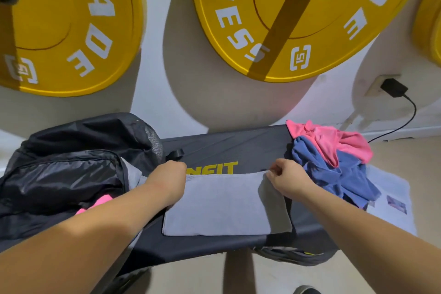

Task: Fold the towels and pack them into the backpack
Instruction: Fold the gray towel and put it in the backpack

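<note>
One black backpack (71, 162) lies open at your left on the counter (238, 145), a pink towel (100, 203) showing inside. Your left hand (168, 179) curls its fingers on the far left corner of the flat, folded grey towel (222, 205). Your right hand (288, 179) pinches the far right corner, beside a crumpled pile of pink and blue towels (334, 169).

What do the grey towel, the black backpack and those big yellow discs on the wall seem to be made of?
Grey towel: soft matte cloth, perhaps microfibre; it lies limp with a smooth fold. Black backpack: thin synthetic fabric, probably nylon; glossy crinkles, mesh on its side. Yellow discs: likely rubber weight plates; smooth, dull surface, printed white lettering.
</note>
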`<state>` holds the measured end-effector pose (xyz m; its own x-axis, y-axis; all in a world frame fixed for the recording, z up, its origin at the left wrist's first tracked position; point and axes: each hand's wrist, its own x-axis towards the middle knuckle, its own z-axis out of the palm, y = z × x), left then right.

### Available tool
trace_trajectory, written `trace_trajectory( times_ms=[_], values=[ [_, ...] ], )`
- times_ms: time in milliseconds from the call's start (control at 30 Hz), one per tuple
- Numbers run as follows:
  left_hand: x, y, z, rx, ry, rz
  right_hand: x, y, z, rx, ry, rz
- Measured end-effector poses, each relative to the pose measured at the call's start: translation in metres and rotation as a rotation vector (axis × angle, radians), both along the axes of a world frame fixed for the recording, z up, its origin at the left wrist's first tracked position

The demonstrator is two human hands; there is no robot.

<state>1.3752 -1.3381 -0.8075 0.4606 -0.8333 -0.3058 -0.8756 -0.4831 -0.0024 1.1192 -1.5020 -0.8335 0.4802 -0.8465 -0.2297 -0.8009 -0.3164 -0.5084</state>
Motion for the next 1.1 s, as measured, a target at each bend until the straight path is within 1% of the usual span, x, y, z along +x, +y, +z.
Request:
trace_trajectory(
  times_ms=[100,200,267,333,433,500,567,633,700,800,867,933,1033,1100],
  values=[
    [0.004,-0.003,-0.023,0.009,0.063,-0.022,-0.007,-0.002,-0.018,-0.056,0.037,0.086],
    [0.009,-0.004,-0.039,0.035,0.162,-0.032,-0.011,-0.003,-0.024,-0.085,0.065,0.115],
    [0.011,-0.006,-0.040,0.055,0.179,-0.032,-0.009,-0.003,-0.024,-0.100,0.104,0.141],
    [0.009,-0.007,-0.037,0.126,0.130,-0.048,-0.005,-0.004,-0.022,-0.080,0.149,0.147],
    [0.001,-0.012,-0.026,0.236,-0.003,-0.070,-0.002,-0.004,-0.018,-0.059,0.183,0.153],
    [-0.003,-0.019,-0.016,0.267,-0.065,-0.084,-0.001,-0.004,-0.017,-0.064,0.198,0.182],
    [-0.002,-0.028,-0.007,0.260,-0.086,-0.074,-0.001,-0.004,-0.017,-0.060,0.221,0.203],
    [0.006,-0.041,-0.002,0.211,-0.071,-0.055,-0.003,-0.004,-0.016,-0.062,0.229,0.204],
    [0.016,-0.055,0.004,0.104,-0.036,-0.036,-0.005,-0.005,-0.014,-0.041,0.212,0.191],
    [0.029,-0.081,0.010,-0.091,0.043,0.013,-0.007,-0.008,-0.010,0.067,0.133,0.108],
    [0.031,-0.100,0.014,-0.206,0.052,0.026,-0.006,-0.010,-0.010,0.122,0.082,0.040],
    [0.027,-0.118,0.017,-0.320,0.056,0.039,-0.006,-0.008,-0.008,0.207,0.078,-0.011],
    [0.007,-0.133,0.021,-0.539,0.189,0.048,-0.007,-0.003,-0.005,0.388,0.075,-0.055],
    [-0.010,-0.129,0.016,-0.573,0.272,0.056,-0.008,-0.003,-0.004,0.436,0.075,-0.070]
  ],
)
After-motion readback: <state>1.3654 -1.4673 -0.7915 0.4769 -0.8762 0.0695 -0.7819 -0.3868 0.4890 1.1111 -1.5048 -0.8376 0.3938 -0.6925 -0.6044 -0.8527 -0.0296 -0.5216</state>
